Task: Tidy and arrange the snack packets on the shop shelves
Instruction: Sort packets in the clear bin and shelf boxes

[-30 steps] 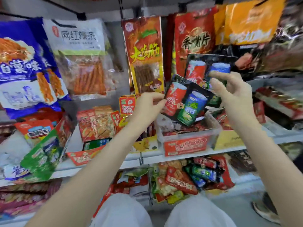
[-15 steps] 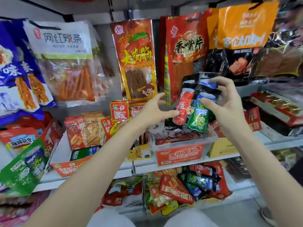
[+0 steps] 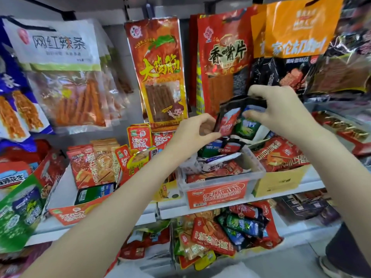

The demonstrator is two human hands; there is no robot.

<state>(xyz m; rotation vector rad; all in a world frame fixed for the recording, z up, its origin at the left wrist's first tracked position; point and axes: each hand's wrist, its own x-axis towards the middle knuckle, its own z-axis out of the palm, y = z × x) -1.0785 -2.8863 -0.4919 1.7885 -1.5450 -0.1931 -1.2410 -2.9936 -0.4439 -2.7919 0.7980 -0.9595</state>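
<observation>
- A person's two bare forearms reach up from 6 o'clock toward a shop shelf (image 3: 210, 209) crowded with snack packets.
- At centre, both hands hold a black packet (image 3: 239, 119) printed with a red can and a green can, upright just above a clear plastic tub (image 3: 220, 177).
- The left hand (image 3: 192, 131) pinches the packet's lower left edge between thumb and curled fingers.
- The right hand (image 3: 281, 113), at 2 o'clock from the left, grips the packet's top and right side, fingers curled over the top edge.
- The tub sits on the shelf at 6 o'clock from the packet, with more small packets inside.
- A tall red hanging packet (image 3: 160, 73) hangs at 11 o'clock from the hands.
- A yellow box (image 3: 281, 181) stands just beside the tub at 3 o'clock.
</observation>
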